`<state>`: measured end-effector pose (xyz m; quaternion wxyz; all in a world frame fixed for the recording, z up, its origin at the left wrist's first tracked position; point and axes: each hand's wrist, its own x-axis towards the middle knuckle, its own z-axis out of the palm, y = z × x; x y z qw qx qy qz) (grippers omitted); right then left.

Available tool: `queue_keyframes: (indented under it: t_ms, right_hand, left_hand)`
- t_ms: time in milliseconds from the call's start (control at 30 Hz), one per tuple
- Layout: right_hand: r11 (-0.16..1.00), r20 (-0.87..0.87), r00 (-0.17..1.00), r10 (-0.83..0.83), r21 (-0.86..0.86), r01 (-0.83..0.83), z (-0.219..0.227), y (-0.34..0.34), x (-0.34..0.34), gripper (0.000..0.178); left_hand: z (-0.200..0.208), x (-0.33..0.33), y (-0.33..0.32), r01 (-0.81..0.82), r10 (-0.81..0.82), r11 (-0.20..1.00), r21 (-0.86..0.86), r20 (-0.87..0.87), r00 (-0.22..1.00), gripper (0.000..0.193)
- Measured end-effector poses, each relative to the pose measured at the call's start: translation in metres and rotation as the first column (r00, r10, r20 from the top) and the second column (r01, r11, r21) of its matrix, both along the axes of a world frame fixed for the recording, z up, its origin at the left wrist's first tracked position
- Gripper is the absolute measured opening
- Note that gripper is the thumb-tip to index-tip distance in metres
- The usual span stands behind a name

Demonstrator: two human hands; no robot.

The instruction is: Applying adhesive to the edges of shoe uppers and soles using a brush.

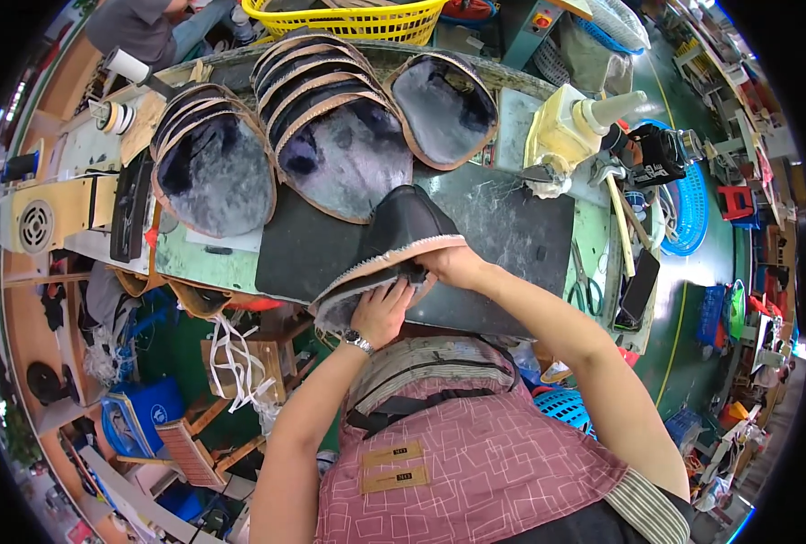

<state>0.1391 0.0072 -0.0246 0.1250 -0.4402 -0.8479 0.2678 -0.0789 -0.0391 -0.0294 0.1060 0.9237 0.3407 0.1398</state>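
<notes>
A black leather shoe upper (412,218), with a pale serrated edge and a grey fuzzy lining, is tilted over the near side of the dark work mat (512,227). Its right end is pinched by my right hand (453,265), fingers closed on the edge and partly hidden. My left hand (383,313), wearing a wristwatch, reaches into the opening with fingers spread against the lining; its thumb is not clear. Beyond lie similar uppers: a left stack (217,177), a taller middle stack (344,154) and a single one (444,109) at the right.
A yellowish glue container (561,136) with a pale nozzle stands at the bench's right. Scissors (584,286) and a dark phone-like slab (637,295) lie near the right edge. A yellow basket (348,23) sits behind the bench, beside a seated person (140,32). White strips (235,363) hang at left.
</notes>
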Motion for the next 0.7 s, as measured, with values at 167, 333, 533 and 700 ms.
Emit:
queue_keyframes:
  t_ms: [167,333,533,700]
  right_hand:
    - [0.972,-0.21,0.952,-0.222,-0.127,0.199,-0.061,0.016,0.023,0.026]
    - [0.994,-0.096,0.99,-0.106,-0.017,0.105,0.01,-0.024,-0.012,0.039]
    - [0.977,0.037,0.998,0.05,0.204,-0.057,0.026,-0.077,0.002,0.043]
    - [0.61,-0.315,0.707,-0.633,0.36,0.706,0.054,-0.037,0.077,0.033]
  left_hand:
    - [0.003,0.024,0.0,0.005,0.0,0.979,-0.205,0.023,1.0,0.05]
    - [0.022,0.03,0.011,-0.109,0.086,0.965,-0.237,-0.108,0.99,0.042]
    - [0.027,0.043,0.012,-0.067,0.055,0.996,-0.062,-0.182,0.982,0.045]
    - [0.01,0.049,0.021,-0.008,0.05,0.966,0.258,-0.156,0.987,0.029]
